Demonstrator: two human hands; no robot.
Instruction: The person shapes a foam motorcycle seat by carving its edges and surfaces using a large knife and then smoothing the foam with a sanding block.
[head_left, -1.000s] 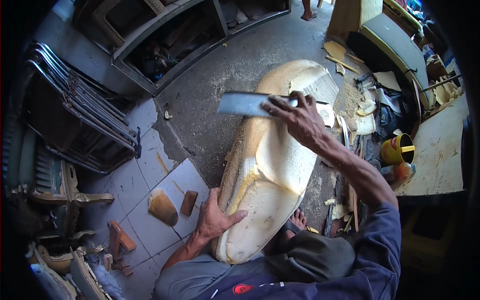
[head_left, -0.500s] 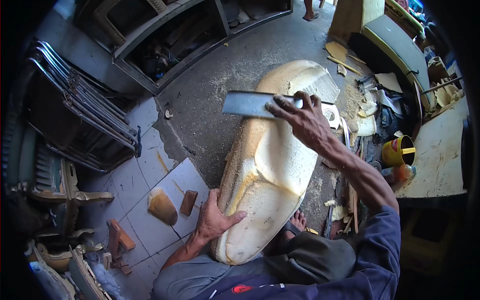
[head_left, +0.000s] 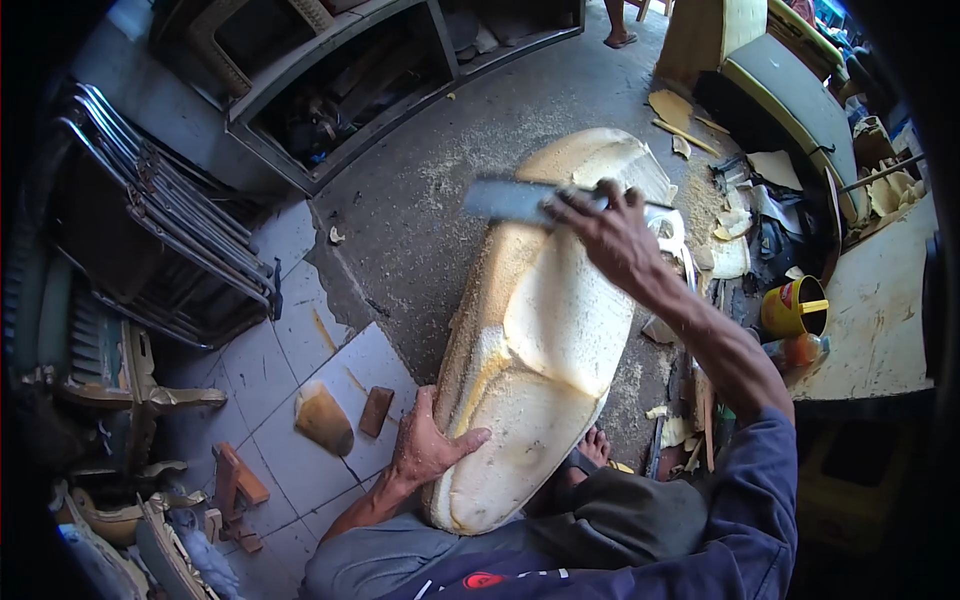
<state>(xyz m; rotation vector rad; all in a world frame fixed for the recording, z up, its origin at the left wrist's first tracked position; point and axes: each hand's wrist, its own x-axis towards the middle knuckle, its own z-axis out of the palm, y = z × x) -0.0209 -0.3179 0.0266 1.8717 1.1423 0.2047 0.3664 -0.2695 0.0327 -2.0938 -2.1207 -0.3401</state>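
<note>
Across my lap and the floor ahead lies a long, cream foam seat pad (head_left: 560, 310), its surface dusted with crumbs. My left hand (head_left: 432, 445) grips the near left edge, thumb on top and fingers along the side. Over the far part, my right hand (head_left: 610, 225) is closed on a broad metal blade (head_left: 505, 201) with a pale looped handle (head_left: 668, 228); it looks like a hand saw, blurred by motion. The blade lies crosswise at the foam's upper surface; exact contact is hard to make out.
Left on the tiles are a worn brown-yellow block (head_left: 324, 418), a small brown block (head_left: 376, 411) and stacked metal frames (head_left: 170, 215). Foam scraps (head_left: 735, 220) and a yellow tub (head_left: 793, 307) sit at right. Beyond are open shelves (head_left: 345, 95) and another person's foot (head_left: 620, 39).
My right hand and the blade have shifted slightly to the right. The foam's far end has dipped a little nearer. My left hand keeps its hold.
</note>
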